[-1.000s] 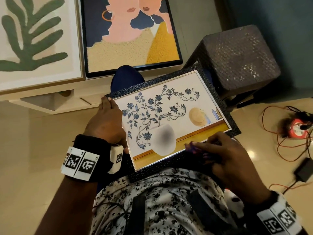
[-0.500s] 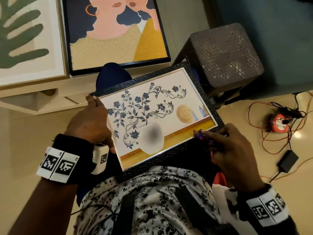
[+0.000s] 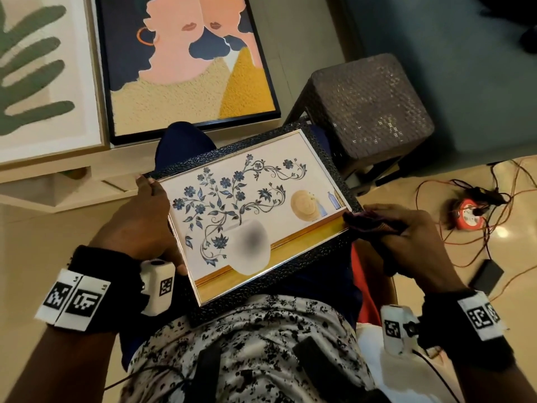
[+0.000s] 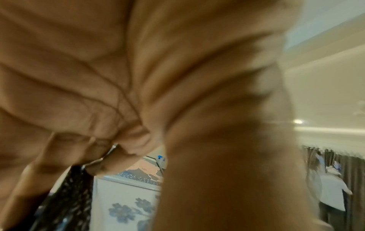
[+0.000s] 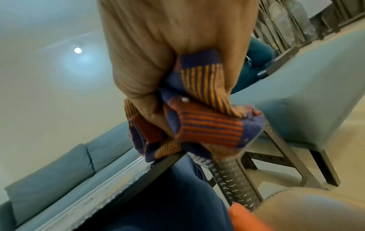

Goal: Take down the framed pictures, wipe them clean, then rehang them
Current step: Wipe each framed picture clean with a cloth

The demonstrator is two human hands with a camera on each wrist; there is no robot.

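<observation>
Your lap is carrying the floral framed picture, lying face up and tilted, its dark textured border between your two hands. Your left hand is grasping the picture's left edge, fingers lying along the border and the thumb lying over the near left corner. Your right hand is clenching a bunched striped cloth and pressing it against the picture's right corner, beside the painted hat and bottle. The head view is showing what the wrist views are not: two larger framed pictures, a leaf print and a portrait print, standing on a pale low shelf just beyond your knees, a dark woven stool to the right of the lap, and an orange cable reel with loose wires on the floor. The left wrist view is filled largely by the palm of your left hand, with fingers curling around the dark frame edge and a strip of the blue flower print below. The right wrist view is showing the cloth in detail, orange and yellow stripes on blue, gripped in your right hand and touching the frame's corner, with a blue sofa behind, which the head view is not showing.
</observation>
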